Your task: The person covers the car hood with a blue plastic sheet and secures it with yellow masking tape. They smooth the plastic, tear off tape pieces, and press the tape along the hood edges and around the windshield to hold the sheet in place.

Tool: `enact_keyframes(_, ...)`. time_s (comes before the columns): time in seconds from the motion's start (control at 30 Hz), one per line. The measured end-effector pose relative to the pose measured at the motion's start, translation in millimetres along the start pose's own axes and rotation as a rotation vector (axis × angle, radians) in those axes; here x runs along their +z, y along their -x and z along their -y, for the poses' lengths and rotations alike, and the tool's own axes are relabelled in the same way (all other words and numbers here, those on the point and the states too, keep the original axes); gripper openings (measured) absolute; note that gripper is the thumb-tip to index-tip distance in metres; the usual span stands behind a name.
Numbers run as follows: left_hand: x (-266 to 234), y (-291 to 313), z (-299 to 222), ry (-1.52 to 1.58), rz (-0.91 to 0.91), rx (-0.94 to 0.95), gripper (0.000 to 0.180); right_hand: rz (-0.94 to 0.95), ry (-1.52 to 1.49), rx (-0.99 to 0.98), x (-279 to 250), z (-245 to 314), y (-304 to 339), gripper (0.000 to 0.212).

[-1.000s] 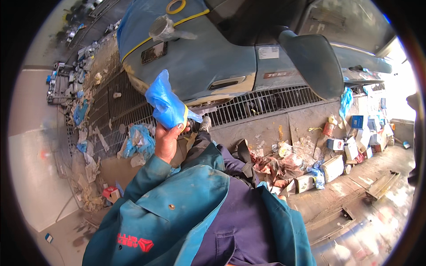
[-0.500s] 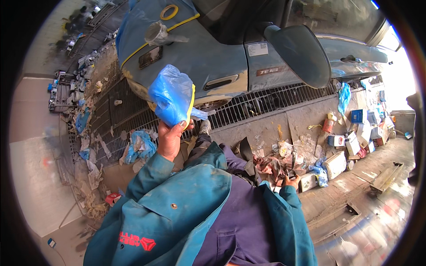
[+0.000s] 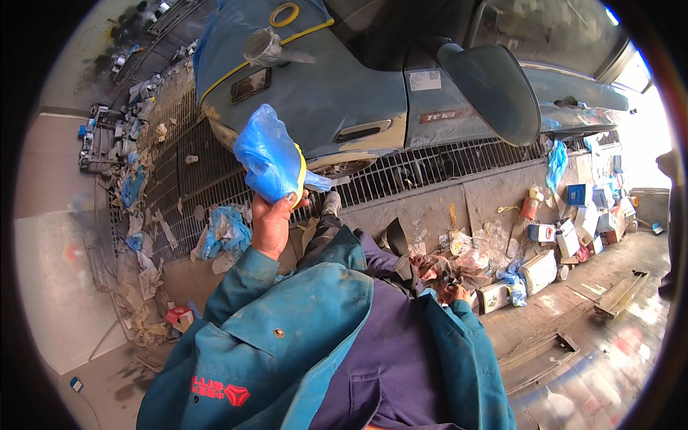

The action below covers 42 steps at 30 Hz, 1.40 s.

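Since the earlier frame the left hand (image 3: pixel 272 226) has lifted a bit, and the blue plastic bundle (image 3: pixel 269 161) it carries now sits higher against the car body (image 3: pixel 322 93); view has swung slightly too.

Nearest: teal jacket sleeve (image 3: pixel 287 315) running up to the left hand, fingers clenched round the bottom of the blue plastic bundle. A yellow edge shows on the bundle's right side, looks like tape; can't confirm.

Right hand (image 3: pixel 455 292) is low, at hip level, mostly hidden by the jacket. It seems closed on something small and dark, can't tell what.

Below the hands: a shoe (image 3: pixel 331 204) at the edge of the metal floor grating (image 3: pixel 401 172). Crumpled blue plastic (image 3: pixel 226 233) lies on the grating left of the left hand.

Right, on the concrete: a scatter of small boxes and cans (image 3: pixel 566 229).

Farthest: blue-grey car body with wing mirror (image 3: pixel 494 89). A yellow tape roll (image 3: pixel 284 14) and a wad of clear film (image 3: pixel 266 47) lie on it.
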<state>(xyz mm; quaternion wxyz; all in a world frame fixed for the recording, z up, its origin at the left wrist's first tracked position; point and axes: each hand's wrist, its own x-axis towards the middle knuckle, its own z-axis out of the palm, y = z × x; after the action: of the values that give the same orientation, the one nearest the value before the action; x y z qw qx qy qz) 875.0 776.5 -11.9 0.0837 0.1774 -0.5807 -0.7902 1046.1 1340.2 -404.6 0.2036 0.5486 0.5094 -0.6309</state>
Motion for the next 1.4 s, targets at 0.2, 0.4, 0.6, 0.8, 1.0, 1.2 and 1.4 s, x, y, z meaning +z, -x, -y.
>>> enact_keyframes(0.2,-1.1,-1.9,-0.9,-0.011,-0.016,-0.006,0.061,-0.029,0.12,-0.191,11.2,-3.7,-3.3,0.025)
enact_keyframes(0.4,3.4,-0.9,-4.8,-0.005,-0.002,-0.007,0.064,-0.063,0.485,-0.192,6.2,14.8,-9.7,0.036)
enact_keyframes(0.6,8.1,-1.5,-5.6,0.013,0.002,0.011,0.064,-0.188,1.047,-0.343,11.6,44.3,30.6,0.062)
enact_keyframes(0.8,14.8,-2.7,-8.6,0.055,0.073,-0.022,0.059,0.0,0.944,-0.757,47.2,60.2,18.2,0.044)
enact_keyframes(1.0,44.5,-12.5,-13.5,0.196,0.176,-0.071,0.062,0.412,0.458,-0.743,157.3,172.2,95.0,0.029)
enact_keyframes(1.2,60.6,-12.6,-25.1,0.208,0.299,-0.108,0.07,0.813,0.305,-0.73,271.6,257.4,269.2,0.033)
enact_keyframes(1.4,54.1,-15.8,-37.0,0.241,0.343,-0.184,0.084,0.895,0.327,-0.821,329.2,272.1,343.4,0.044)
